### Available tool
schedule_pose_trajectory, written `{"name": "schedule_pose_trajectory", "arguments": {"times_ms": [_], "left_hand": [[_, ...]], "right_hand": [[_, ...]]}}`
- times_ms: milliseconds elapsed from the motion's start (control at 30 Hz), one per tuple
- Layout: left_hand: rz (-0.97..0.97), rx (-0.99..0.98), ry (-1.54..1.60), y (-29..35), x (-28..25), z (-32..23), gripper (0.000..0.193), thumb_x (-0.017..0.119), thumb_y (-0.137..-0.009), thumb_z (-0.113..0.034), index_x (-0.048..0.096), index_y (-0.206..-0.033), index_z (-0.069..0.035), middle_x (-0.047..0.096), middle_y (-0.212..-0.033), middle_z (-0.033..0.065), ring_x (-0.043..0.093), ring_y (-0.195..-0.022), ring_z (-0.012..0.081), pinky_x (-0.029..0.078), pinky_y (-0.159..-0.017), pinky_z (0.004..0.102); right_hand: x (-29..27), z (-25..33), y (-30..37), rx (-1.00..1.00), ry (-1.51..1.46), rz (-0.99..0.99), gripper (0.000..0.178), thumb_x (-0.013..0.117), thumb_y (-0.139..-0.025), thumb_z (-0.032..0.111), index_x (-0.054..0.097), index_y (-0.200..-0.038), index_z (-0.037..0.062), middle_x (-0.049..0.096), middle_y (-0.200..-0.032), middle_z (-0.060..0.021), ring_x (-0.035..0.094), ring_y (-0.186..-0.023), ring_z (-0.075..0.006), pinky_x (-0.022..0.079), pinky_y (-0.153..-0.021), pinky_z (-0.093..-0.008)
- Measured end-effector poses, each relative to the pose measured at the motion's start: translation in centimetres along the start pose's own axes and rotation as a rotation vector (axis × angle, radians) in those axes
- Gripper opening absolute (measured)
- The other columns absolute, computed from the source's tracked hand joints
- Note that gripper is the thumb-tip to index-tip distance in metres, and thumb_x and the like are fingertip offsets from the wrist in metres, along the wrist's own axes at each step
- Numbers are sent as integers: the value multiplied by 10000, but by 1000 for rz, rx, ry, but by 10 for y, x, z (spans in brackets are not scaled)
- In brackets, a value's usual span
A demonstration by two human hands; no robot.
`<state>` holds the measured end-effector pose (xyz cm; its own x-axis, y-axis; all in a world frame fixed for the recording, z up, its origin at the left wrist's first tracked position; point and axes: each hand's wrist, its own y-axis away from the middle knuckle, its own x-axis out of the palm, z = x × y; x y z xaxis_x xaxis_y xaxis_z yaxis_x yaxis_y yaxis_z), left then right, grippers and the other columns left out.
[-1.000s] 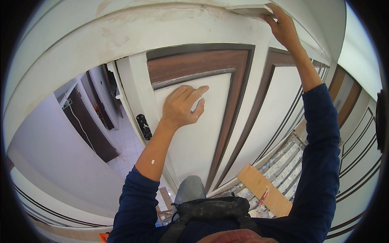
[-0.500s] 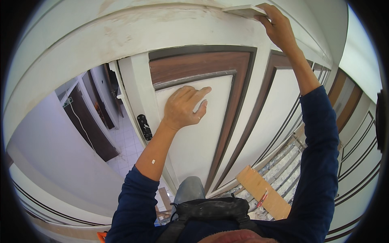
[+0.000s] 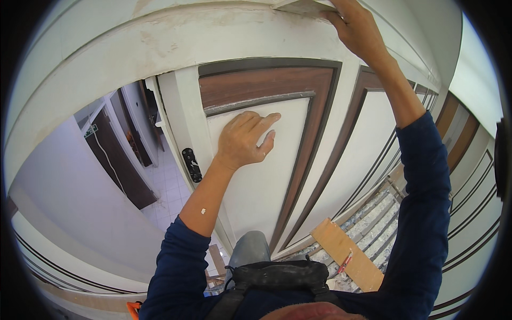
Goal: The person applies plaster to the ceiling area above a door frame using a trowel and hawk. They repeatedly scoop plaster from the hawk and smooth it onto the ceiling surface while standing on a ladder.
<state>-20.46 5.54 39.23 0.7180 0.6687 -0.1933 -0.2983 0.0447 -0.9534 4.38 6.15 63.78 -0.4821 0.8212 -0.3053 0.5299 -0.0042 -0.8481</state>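
Note:
My right hand [image 3: 364, 34] is raised at the top and closed on a flat, pale plate [image 3: 304, 6], whose kind I cannot make out. The plate lies against the smeared white beam [image 3: 213, 34] above the door, partly cut off by the picture's upper edge. My left hand [image 3: 242, 140] is in front of the white panel of the door [image 3: 256, 186], just below its brown wood-look frame [image 3: 266, 80]. Its index finger and thumb are spread, the other fingers bend, and nothing shows in it. I cannot tell whether it touches the panel.
At left, a doorway opens onto a tiled floor [image 3: 168, 184] and a dark door [image 3: 117, 165]. A black lock plate [image 3: 191, 165] sits on the door's edge. Low at right, a red-handled tool [image 3: 345, 261] lies on a wooden board [image 3: 338, 248] over a stained slatted platform [image 3: 376, 221].
My right hand and the plate have slid a little left and upward along the beam. The left hand keeps its pose and place. The view has shifted slightly.

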Motion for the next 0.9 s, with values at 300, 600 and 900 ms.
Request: {"name": "schedule_pose_trajectory", "arguments": {"times_ms": [300,600,900], "left_hand": [[6,-3,29,0,0,-1,373,724,-718,-74,765,-1089,-84,685,-793,54,645,-727,220,541,-646,319],[31,-9,-23,1,-3,-2,368,714,-723,-73,767,-1087,-91,694,-811,46,645,-732,211,540,-648,318],[44,-10,-1,1,1,-2,384,752,-740,-90,752,-1124,-84,654,-778,49,623,-776,222,546,-698,329]], "right_hand": [[-21,-38,17,4,170,111,182,628,-974,121,612,-1106,-3,642,-1055,-224,599,-1017,-416,481,-888,-480],[1,6,-5,3,18,61,194,637,-967,104,613,-1121,-12,643,-1058,-229,600,-1023,-414,480,-903,-482],[-9,-31,19,67,89,100,173,617,-979,116,617,-1092,-15,643,-1085,-230,599,-1043,-409,480,-912,-474]]}}
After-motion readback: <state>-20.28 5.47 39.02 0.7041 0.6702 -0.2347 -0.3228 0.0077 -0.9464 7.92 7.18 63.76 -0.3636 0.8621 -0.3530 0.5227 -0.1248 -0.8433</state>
